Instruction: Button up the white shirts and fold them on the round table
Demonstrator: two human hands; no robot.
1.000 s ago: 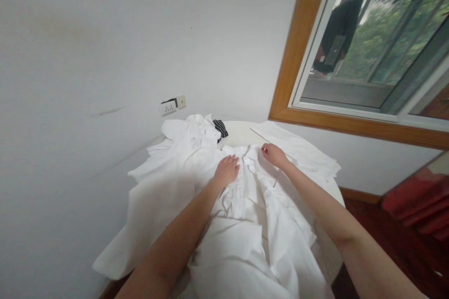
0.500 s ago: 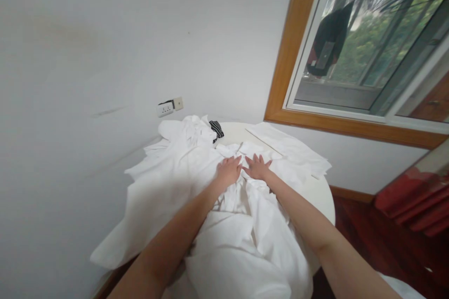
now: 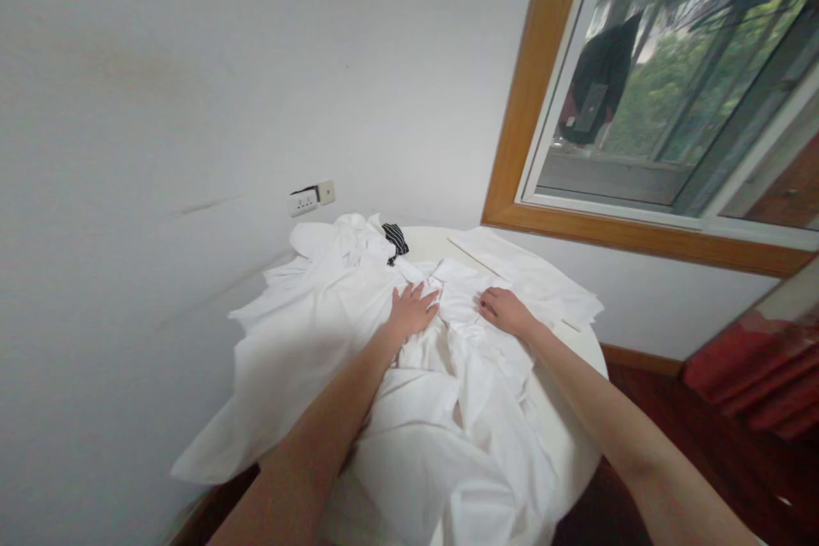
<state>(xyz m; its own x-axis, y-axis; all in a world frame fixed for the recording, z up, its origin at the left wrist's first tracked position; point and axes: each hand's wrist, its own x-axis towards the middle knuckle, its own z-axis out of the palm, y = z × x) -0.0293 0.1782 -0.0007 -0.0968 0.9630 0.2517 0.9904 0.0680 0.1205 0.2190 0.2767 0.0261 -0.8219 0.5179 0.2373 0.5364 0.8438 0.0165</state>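
Observation:
A rumpled white shirt [image 3: 457,333] lies in front of me, its collar-like end toward the wall and its lower part bunched toward me over the near table edge. Flat on its left upper part rests my left hand [image 3: 415,310], fingers spread. My right hand [image 3: 505,310] is at the shirt's right side, fingers curled together on the cloth; the fingertips are partly hidden. To the left is a heap of white clothes [image 3: 300,341] that hangs past the table edge. A black-and-white striped cloth [image 3: 395,242] pokes out behind it.
The round white table [image 3: 572,409] stands against the wall. Flat white cloth pieces [image 3: 543,277] lie at its back right. A wall socket [image 3: 303,202] is above the heap. To the right are a wood-framed window [image 3: 502,188] and a red curtain [image 3: 755,375].
My right hand has moved right, away from my left hand, and its spread fingers have curled. My left hand has shifted slightly left and spread its fingers. The shirt's upper part lies wider.

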